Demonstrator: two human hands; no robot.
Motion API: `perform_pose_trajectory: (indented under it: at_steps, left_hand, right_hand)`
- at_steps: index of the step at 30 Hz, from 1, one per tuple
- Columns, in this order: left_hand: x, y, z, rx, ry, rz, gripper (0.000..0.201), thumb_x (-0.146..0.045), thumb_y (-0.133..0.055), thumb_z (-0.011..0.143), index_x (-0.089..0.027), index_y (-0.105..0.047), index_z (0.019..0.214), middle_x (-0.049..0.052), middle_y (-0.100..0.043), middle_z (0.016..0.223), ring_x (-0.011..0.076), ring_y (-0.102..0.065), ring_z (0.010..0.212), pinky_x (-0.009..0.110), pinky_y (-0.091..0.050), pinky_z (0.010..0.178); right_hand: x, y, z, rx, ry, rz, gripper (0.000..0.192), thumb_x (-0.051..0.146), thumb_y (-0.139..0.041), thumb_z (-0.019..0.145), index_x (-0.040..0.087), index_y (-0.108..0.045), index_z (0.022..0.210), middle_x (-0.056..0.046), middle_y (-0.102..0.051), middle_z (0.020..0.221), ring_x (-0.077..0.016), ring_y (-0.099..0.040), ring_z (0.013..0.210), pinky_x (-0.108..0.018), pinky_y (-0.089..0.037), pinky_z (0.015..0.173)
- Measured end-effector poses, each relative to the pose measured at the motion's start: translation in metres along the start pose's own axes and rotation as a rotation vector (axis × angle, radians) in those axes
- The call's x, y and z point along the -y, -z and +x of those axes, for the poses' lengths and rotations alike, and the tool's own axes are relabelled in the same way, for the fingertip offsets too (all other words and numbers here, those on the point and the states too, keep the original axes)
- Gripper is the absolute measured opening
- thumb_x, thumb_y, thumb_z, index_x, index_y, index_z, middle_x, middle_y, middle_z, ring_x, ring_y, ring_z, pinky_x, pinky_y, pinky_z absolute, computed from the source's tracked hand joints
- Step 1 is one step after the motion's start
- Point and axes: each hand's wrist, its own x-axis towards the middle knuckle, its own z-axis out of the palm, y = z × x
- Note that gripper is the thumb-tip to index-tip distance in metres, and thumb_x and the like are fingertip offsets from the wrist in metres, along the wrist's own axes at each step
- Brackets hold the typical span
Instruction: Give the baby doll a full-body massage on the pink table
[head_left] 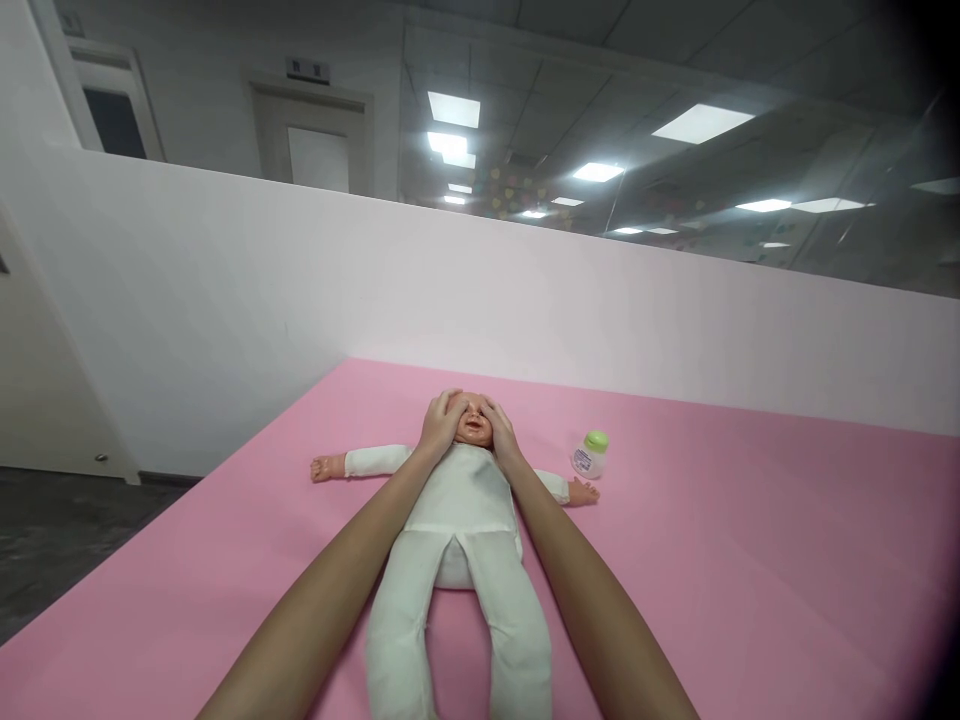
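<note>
The left hand [442, 418] reaches forward on a straight forearm, palm curved over the left side of the doll's head, fingers spread and pressed to it rather than closed round it. The doll [461, 520] lies on its back along the middle of the pink mat [750, 560], arms out, legs pointing toward the viewer. The right hand [496, 425] mirrors the other, cupping the opposite cheek; how firmly either one presses is hard to judge at this distance. A small bottle [589, 455] with a green cap stands just beside the doll's outstretched hand. Bare mat spreads wide either side, ending at the white wall [300, 290] behind.
</note>
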Motion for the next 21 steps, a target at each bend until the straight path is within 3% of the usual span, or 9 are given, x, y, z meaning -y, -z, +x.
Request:
perform_pose_trajectory:
  at_steps: [7, 13, 21]
  left_hand:
    - [0.0008, -0.0014, 0.0017, -0.028, 0.05, -0.013, 0.029, -0.031, -0.053, 0.095, -0.023, -0.071, 0.116, 0.009, -0.069, 0.126, 0.0248, -0.06, 0.125, 0.038, -0.043, 0.11]
    - [0.0017, -0.0008, 0.0009, -0.012, -0.014, -0.008, 0.029, -0.035, -0.06, 0.093, -0.023, -0.071, 0.116, 0.009, -0.07, 0.126, 0.0251, -0.06, 0.124, 0.037, -0.043, 0.109]
    - [-0.0008, -0.0004, 0.0006, -0.011, 0.021, -0.003, 0.029, -0.033, -0.056, 0.094, -0.022, -0.071, 0.117, 0.009, -0.07, 0.127, 0.0255, -0.06, 0.126, 0.038, -0.043, 0.109]
  right_hand:
    - [-0.0017, -0.0032, 0.0034, -0.031, -0.009, 0.054, 0.044, 0.043, -0.073, 0.073, 0.024, -0.075, 0.113, -0.002, -0.075, 0.126, -0.025, -0.065, 0.125, -0.038, -0.05, 0.111]
    - [0.0005, -0.0034, -0.0008, -0.014, -0.007, 0.04, 0.045, 0.048, -0.075, 0.076, 0.025, -0.074, 0.115, -0.003, -0.074, 0.128, -0.0254, -0.065, 0.125, -0.037, -0.051, 0.11]
    - [0.0018, -0.0022, 0.0016, -0.03, 0.0, -0.016, 0.046, 0.044, -0.074, 0.076, 0.024, -0.074, 0.117, -0.003, -0.074, 0.128, -0.026, -0.063, 0.128, -0.036, -0.051, 0.108]
